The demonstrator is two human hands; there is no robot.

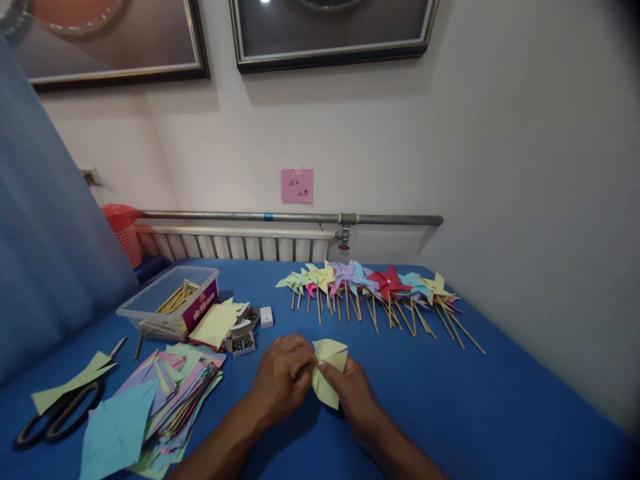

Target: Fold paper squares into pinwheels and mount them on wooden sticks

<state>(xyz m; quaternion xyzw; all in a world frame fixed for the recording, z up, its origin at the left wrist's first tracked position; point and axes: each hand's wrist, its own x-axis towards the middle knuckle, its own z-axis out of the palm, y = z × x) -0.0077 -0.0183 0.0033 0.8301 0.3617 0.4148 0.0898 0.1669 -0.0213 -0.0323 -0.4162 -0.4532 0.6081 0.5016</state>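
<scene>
A pale yellow piece of paper (pixel 327 390), cut and partly folded like a pinwheel head, is held up between my hands above the blue table. My right hand (pixel 357 393) grips it from the right, its thumb pressed on the middle and the fingers behind. Closed in a pinch, my left hand (pixel 284 375) meets the paper's left edge near the centre. Whether a small pin is also between those fingertips is hidden. Left of my hands, two small boxes of metal pins (pixel 243 344) stand open beside a stack of yellow squares (pixel 217 323).
Finished pinwheels (pixel 390 283) on sticks lie in a row at the back right. A clear plastic tub (pixel 150 303) holds wooden sticks. Cut coloured paper (pixel 120 427) is piled at front left, near black-handled scissors (pixel 75 410) under a yellow paper strip. Pipes (pixel 225 217) run along the wall.
</scene>
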